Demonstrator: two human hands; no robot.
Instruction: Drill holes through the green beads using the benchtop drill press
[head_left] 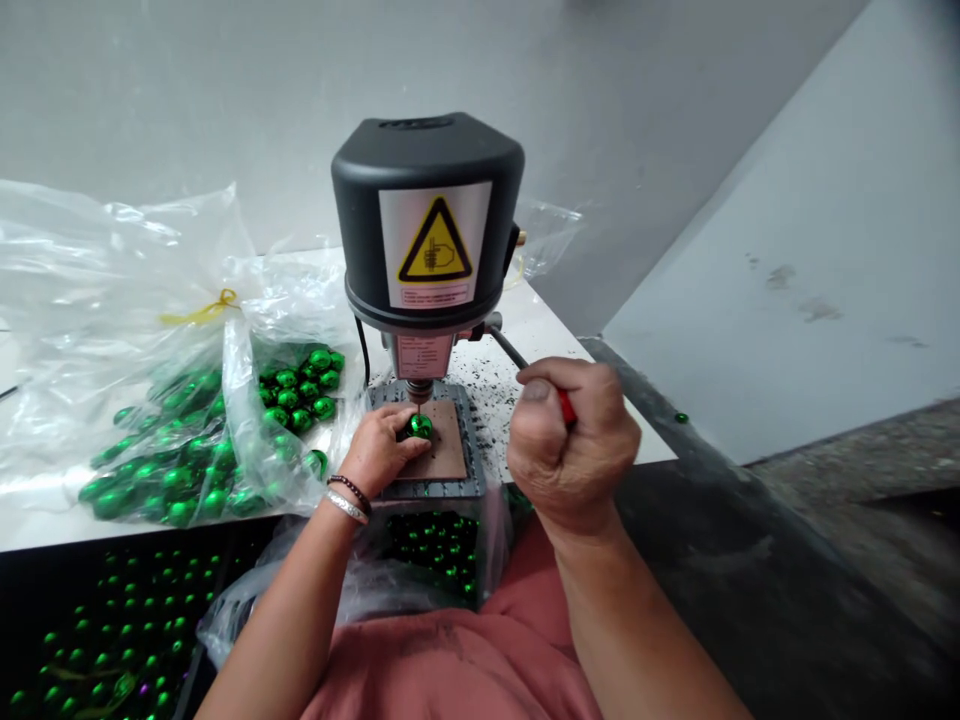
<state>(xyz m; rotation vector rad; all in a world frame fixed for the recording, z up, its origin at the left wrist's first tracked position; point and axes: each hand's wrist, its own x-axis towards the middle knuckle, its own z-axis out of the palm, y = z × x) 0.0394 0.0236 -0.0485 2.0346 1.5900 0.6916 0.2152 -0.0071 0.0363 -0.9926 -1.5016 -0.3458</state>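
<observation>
Here is the green ball (421, 427), small, glossy and mirror-bright, white glints across it; it sits on the brown board (448, 455) beneath the drill (431, 225); the left hand (381, 440) has it, fingers curled round the far side and thumb along the near side, the gap just a ball wide; over on the right, the right hand (576, 440) is wrapped tightly round the red grip (566, 407) of the lever (510, 350); now for room: the metal base (471, 470) reaches the front edge of the white surface (634, 440); the clear bag (247, 400) of green balls crowds in on the left; to the right, only dark scraps (491, 385) lie between base and slanting edge; the drill bit (420, 408) points straight down at the ball, so close that contact is hard to call; the ball is round, about equally long every way; where its top faces, I cannot tell.
</observation>
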